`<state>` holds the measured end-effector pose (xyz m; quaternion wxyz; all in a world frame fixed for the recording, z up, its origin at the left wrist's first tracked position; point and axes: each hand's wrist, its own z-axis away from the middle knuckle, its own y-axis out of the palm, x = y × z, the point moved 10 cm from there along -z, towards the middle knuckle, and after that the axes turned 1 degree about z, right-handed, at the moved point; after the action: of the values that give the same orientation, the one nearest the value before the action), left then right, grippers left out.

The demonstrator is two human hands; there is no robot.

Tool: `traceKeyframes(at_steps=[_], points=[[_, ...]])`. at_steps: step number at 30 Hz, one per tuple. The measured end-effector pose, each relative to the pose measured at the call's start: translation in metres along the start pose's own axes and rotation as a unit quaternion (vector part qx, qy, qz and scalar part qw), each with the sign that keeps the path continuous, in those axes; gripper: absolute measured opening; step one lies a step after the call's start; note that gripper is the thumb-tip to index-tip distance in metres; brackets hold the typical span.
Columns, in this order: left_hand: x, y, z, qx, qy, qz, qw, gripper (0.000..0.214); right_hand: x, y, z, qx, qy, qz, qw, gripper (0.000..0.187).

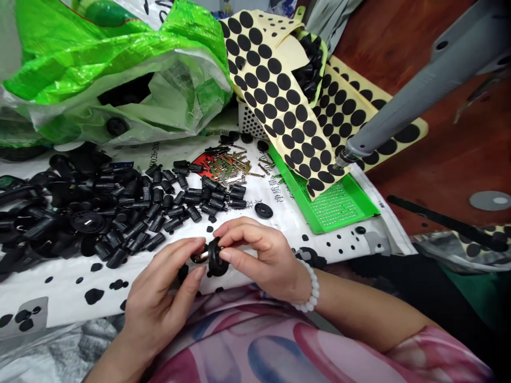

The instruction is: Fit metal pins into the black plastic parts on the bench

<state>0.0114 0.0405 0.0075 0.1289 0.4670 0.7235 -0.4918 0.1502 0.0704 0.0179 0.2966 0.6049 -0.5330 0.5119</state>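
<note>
Both my hands meet near the front edge of the table over a small black round plastic part (214, 257). My left hand (162, 298) pinches it from the left with thumb and fingers. My right hand (259, 254), with a white bead bracelet at the wrist, grips it from the right with curled fingers. A bit of metal shows on the part between the fingertips. A heap of black plastic pieces (96, 207) lies just beyond my left hand. Small metal keys (229, 165) are piled farther back.
Yellow sheets of black round stickers (275, 90) hang over a green tray (339, 205) and a white basket (247, 119). A green plastic bag (112, 69) fills the back left. A grey pole (419, 85) slants in from the right. A loose black disc (263, 210) lies nearby.
</note>
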Motion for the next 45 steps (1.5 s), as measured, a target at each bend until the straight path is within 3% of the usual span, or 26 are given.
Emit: traceKeyframes(at_steps=[4,7,14,20,27,35,37,39,42,45], points=[[-0.003,0.004,-0.005,0.038,0.014,-0.034,0.999,0.019,0.02,0.009,-0.001,0.041,-0.094,0.091,0.991,0.007],[0.008,0.0,-0.004,0.013,-0.028,-0.032,0.999,0.013,0.026,0.018,0.0,0.065,-0.128,0.115,0.983,0.013],[0.022,-0.008,0.001,-0.032,-0.075,0.032,0.996,0.012,0.03,0.026,-0.001,0.066,-0.145,0.137,0.978,0.023],[0.024,-0.006,0.005,-0.036,-0.058,0.052,0.996,0.02,0.038,0.033,0.001,0.081,-0.187,0.156,0.966,0.021],[0.008,-0.004,-0.003,-0.034,-0.003,0.072,0.997,0.026,0.038,0.025,-0.002,0.066,-0.144,0.132,0.979,0.011],[-0.005,0.006,-0.004,0.03,0.026,0.029,0.999,0.028,0.02,0.018,-0.001,0.071,-0.094,0.12,0.986,0.01],[-0.002,-0.005,-0.005,0.011,0.022,-0.021,0.999,0.028,0.014,0.009,-0.001,0.042,-0.079,0.107,0.99,0.009],[0.01,-0.032,-0.006,-0.056,0.002,-0.099,0.994,0.025,0.005,-0.002,0.001,0.011,-0.054,0.096,0.994,0.008],[0.034,-0.089,0.0,-0.187,-0.05,-0.226,0.955,0.023,-0.008,-0.015,0.004,-0.019,-0.025,0.089,0.996,0.007],[0.053,-0.131,0.007,-0.245,-0.096,-0.307,0.915,0.024,-0.012,-0.022,0.006,-0.035,-0.026,0.093,0.995,0.007]])
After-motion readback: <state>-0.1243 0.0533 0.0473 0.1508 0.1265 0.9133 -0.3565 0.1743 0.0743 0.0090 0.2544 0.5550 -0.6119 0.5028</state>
